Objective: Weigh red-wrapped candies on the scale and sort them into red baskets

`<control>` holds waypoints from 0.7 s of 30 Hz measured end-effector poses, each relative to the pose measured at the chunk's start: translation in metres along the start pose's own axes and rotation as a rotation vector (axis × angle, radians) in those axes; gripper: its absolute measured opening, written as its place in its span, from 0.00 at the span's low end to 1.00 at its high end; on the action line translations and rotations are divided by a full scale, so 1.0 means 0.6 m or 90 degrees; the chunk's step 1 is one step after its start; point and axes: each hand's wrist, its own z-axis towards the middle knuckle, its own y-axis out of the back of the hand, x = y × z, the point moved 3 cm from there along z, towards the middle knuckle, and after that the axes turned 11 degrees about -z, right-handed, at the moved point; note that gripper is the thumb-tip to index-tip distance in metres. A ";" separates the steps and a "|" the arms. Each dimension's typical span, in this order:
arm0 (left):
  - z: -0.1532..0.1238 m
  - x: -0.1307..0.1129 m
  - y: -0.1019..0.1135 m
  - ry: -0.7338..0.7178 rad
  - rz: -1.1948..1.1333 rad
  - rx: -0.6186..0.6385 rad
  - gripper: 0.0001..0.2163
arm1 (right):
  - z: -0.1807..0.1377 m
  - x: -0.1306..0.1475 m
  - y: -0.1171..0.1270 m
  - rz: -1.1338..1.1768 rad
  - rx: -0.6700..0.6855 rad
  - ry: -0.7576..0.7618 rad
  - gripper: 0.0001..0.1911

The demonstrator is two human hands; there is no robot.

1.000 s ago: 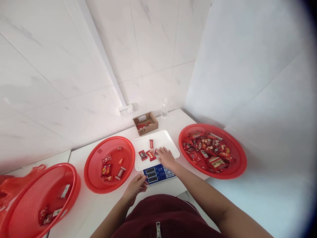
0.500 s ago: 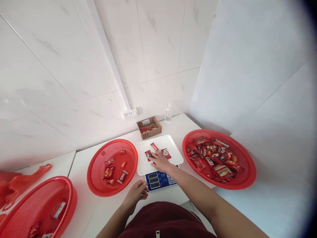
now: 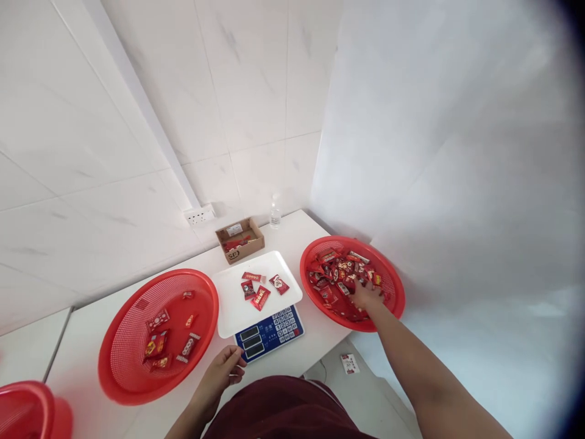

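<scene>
My right hand point(image 3: 364, 296) reaches into the red basket point(image 3: 393, 277) on the right, fingers down among its heap of red snack packets point(image 3: 340, 274); what they touch or hold is hidden. My left hand point(image 3: 223, 372) rests loosely curled on the white table by the front left corner of the blue scale point(image 3: 269, 332), holding nothing. The scale's white tray point(image 3: 228, 305) carries several red packets point(image 3: 260, 288).
A middle red basket point(image 3: 119, 341) holds several packets. Another red basket point(image 3: 27, 408) shows at the far left edge. A small cardboard box point(image 3: 240, 239), a clear bottle point(image 3: 275, 214) and a wall socket point(image 3: 200, 214) stand at the back. A small packet point(image 3: 350, 364) lies on the floor.
My right hand left the scale tray and moved right into the full basket. The view swung right, so the far-left basket is mostly out of frame. My left hand stayed put.
</scene>
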 end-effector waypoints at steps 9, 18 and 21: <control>0.015 0.002 -0.019 0.003 0.022 -0.018 0.26 | -0.045 0.066 -0.043 -0.005 0.027 0.169 0.28; 0.015 0.000 -0.021 -0.004 0.019 -0.046 0.28 | -0.012 0.097 -0.040 -0.033 0.057 0.131 0.40; 0.015 0.004 -0.014 -0.004 0.013 -0.060 0.28 | -0.001 0.099 -0.041 -0.016 0.074 0.128 0.39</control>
